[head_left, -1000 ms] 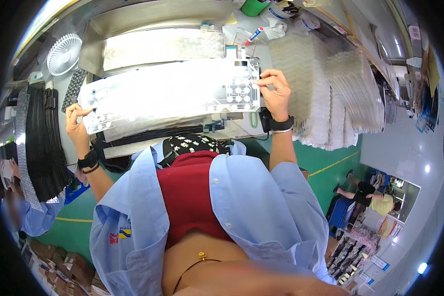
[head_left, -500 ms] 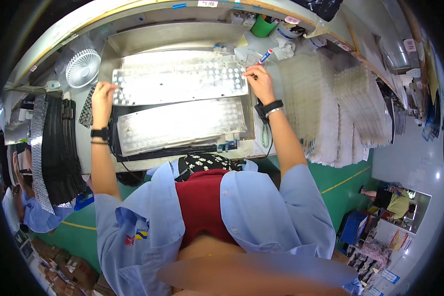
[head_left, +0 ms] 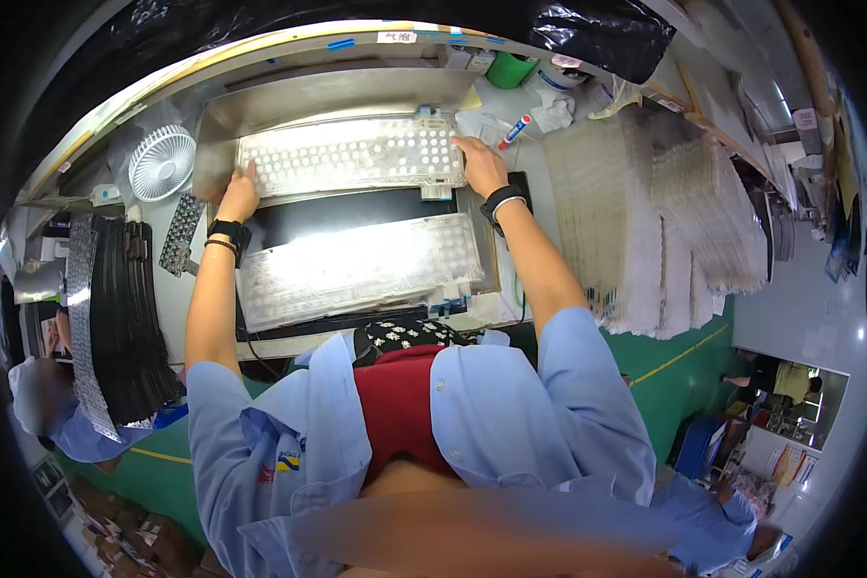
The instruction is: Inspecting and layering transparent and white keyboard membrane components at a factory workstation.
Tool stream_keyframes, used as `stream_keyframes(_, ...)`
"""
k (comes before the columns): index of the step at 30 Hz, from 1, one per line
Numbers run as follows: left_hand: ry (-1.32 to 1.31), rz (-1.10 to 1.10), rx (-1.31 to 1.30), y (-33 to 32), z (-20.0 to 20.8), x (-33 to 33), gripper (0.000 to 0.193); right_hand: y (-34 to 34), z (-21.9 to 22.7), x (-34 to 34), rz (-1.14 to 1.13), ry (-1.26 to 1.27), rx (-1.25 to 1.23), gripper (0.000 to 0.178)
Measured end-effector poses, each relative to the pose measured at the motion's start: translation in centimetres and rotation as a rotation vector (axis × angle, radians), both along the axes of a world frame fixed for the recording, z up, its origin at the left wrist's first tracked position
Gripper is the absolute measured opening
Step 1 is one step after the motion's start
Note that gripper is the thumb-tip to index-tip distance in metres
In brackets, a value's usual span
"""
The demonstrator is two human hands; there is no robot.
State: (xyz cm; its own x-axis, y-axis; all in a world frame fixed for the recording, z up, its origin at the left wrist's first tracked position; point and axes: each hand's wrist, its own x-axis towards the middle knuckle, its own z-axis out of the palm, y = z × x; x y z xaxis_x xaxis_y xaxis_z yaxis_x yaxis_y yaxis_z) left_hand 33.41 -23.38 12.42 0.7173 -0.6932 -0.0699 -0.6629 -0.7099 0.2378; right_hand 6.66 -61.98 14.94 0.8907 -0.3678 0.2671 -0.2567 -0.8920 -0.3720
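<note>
A translucent keyboard membrane with rows of round white dots lies in the far half of a shallow metal-walled work box. My left hand is closed at its left end, thumb on the edge. At its right end my right hand holds the edge, fingertips on the corner; its lower fingers are hidden. Nearer to me rests a second set of clear keyboard membranes, glaring in the light, touched by neither hand. A black surface shows between the two sets.
Stacked pale sheets stand at right, black strips at left. A white fan is beyond my left hand. A marker lies beyond my right hand, near a green cup. Metal walls border the box.
The bright dotted sheet that both hands held up now lies back on the far set. Both hands have shifted inward at its ends, and more of the black surface shows.
</note>
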Motion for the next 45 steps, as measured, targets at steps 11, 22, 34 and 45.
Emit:
stream_keyframes(11,-0.089,-0.016,-0.069,2.3,0.6,0.0,0.052,1.2,0.2,-0.7,0.037,0.023,0.106,0.037)
stream_keyframes(22,0.155,0.357,-0.023,8.6,7.8,-17.1,0.049,6.1,2.4,-12.7,-0.101,0.355,0.397,0.043)
stream_keyframes(34,0.466,0.567,-0.618,10.0,6.7,-18.4,0.018,9.4,4.9,-13.6,-0.159,0.154,0.680,0.029)
stream_keyframes(45,0.797,0.608,-1.116,9.5,12.1,-17.2,0.018,5.9,8.9,-12.5,-0.108,-0.143,1.136,0.027)
